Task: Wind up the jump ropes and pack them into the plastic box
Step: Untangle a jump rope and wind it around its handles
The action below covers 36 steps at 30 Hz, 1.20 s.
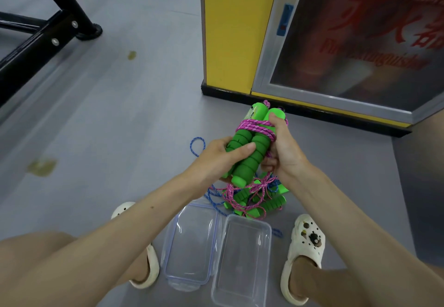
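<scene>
The person squats on the floor (120, 126) and holds one jump rope up in front, well above the box. Its two green foam handles (254, 148) lie side by side, and the pink cord (252, 126) is wound in several turns round their upper part. The left hand (223, 155) curls round the handles from the side, thumb laid across the foam. The right hand (283, 148) grips the other side, thumb up on the wraps, fingers closed on a loose stretch of cord behind.

I'd judge the bundle light. The foam looks soft and grippy, so the ribbed middle of the handles is the place to hold. The braided cord is limp and will likely slacken unless the last turn is tucked or pinned.

The clear plastic box (242, 258) stands open on the floor between the feet, its lid (192, 241) just beside it. Beyond the box lies a tangled heap (254, 198) of more green handles with pink and blue cords.
</scene>
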{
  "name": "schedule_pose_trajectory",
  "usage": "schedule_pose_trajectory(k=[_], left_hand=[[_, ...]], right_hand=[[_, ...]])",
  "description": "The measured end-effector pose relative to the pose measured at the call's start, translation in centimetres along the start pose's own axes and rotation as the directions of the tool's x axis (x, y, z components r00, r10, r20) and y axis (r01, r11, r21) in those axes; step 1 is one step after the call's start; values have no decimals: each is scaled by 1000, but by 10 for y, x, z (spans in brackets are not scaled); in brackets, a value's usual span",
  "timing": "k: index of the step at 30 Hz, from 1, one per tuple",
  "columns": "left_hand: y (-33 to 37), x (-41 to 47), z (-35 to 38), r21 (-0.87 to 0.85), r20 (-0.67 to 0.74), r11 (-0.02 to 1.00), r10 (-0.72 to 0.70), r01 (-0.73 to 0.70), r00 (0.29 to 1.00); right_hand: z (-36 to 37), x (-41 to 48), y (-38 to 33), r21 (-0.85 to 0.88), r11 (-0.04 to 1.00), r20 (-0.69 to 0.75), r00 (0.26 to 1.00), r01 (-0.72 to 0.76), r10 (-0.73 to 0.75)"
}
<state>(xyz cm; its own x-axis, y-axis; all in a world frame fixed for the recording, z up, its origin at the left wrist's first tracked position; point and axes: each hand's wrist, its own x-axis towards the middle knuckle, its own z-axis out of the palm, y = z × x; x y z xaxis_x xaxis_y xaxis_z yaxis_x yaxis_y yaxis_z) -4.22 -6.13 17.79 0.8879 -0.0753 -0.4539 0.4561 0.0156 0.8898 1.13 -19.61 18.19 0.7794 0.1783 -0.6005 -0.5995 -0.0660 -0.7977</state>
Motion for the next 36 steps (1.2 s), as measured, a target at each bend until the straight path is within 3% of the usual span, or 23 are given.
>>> schedule_pose_trajectory(k=[6, 10, 12, 17, 20, 23, 26, 32, 36], left_hand=[[4, -3, -4, -185, 96, 981, -34, 51, 995], [8, -1, -9, -162, 17, 987, 17, -14, 1000], [13, 1, -15, -146, -27, 988, 38, -42, 999], [18, 4, -29, -17, -111, 996, 84, -87, 990], [14, 6, -35, 182, -193, 975, 163, -128, 968], [9, 6, -35, 493, -192, 851, 306, -178, 932], [7, 4, -33, 616, -187, 762, 388, -200, 903], [9, 5, -33, 775, -171, 599, 504, -200, 847], [8, 5, -32, 873, -172, 464, 582, -151, 795]], right_hand=[[-5, 3, 0, 47, 998, 160, 987, -29, 21], [-5, 6, -2, -16, 1000, 219, 976, 10, -7], [-5, 5, -5, -65, 998, 179, 984, 19, -8], [-11, -1, -5, -197, 976, 84, 993, 95, -79], [-13, -3, -3, -344, 919, 121, 979, 194, -161], [-12, -1, 1, -527, 807, 159, 964, 267, -215], [-8, 2, 5, -559, 795, 133, 972, 235, -194], [-3, 6, 4, -169, 983, 81, 995, 72, -59], [-4, 2, 0, -255, 964, 177, 983, 82, -37]])
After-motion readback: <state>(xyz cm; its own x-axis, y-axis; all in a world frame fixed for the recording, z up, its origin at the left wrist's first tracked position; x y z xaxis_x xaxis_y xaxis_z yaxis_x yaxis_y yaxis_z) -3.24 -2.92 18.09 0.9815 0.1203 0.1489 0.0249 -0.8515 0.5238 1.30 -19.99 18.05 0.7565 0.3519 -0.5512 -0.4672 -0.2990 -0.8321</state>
